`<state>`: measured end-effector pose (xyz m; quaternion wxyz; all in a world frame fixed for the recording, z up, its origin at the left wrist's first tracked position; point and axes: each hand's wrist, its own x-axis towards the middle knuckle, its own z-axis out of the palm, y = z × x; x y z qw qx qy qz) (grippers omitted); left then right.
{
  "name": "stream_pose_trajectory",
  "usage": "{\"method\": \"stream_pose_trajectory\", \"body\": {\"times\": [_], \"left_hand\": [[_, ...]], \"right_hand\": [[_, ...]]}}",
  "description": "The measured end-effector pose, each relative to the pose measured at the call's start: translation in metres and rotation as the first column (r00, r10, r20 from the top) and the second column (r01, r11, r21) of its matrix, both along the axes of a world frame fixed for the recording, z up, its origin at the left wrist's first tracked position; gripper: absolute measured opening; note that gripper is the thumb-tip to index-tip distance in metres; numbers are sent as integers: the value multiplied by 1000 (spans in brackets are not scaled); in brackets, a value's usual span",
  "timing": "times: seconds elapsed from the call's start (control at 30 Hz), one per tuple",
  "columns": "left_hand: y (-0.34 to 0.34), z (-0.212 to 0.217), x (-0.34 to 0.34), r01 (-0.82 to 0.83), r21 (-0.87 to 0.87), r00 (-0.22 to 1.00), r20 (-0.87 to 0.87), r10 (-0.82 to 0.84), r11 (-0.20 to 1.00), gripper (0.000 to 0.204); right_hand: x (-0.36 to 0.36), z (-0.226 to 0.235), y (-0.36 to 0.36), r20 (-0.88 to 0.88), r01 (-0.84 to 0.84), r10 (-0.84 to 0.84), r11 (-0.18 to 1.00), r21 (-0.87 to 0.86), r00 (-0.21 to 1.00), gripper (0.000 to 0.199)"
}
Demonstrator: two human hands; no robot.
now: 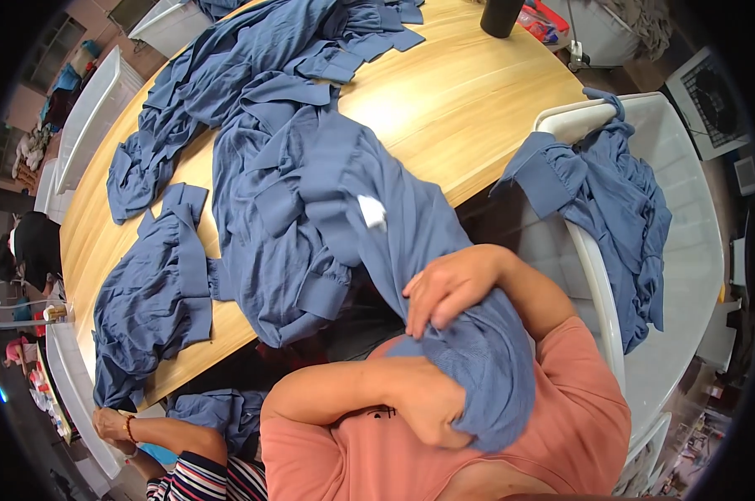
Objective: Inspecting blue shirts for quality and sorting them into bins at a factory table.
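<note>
A blue knit garment (503,376) is bunched against my chest, and its length runs up onto the table, with a white tag (372,211) on it. My left hand (432,407) is closed on the bunched cloth, its fingers partly hidden in the folds. Higher up, my right hand (455,288) curls its fingers over the same garment. Other blue garments with wide ribbed bands lie by it: one pile (269,209) just ahead, another (156,288) to the left.
More blue garments (227,75) cover the far left of the round wooden table (444,100). At my right, a white bin (686,250) has a blue garment (615,209) hung over its rim. A co-worker's hands (110,424) hold blue cloth at lower left. A black cylinder (500,17) stands far off.
</note>
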<state>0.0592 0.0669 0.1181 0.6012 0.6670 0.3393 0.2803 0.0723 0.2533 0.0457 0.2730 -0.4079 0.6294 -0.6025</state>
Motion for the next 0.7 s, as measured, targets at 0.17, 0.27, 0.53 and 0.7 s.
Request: {"method": "stream_pose_trajectory", "body": {"times": [0.17, 0.27, 0.53, 0.7], "left_hand": [[-35, -19, -21, -443, 295, 881, 319, 350, 847, 42], [-73, -37, -34, -601, -553, 294, 518, 803, 577, 76], [-184, -150, -49, -454, -867, 94, -279, 956, -208, 50], [-232, -210, 4, -944, -272, -49, -441, 896, -185, 73]], "right_hand": [[36, -33, 12, -116, 222, -334, 299, 928, 935, 61], [91, -30, 45, -217, 325, -542, 112, 939, 812, 64], [99, -57, 48, -180, 473, -695, 255, 843, 696, 52], [89, -80, 4, -387, 483, -381, 198, 853, 839, 41]]}}
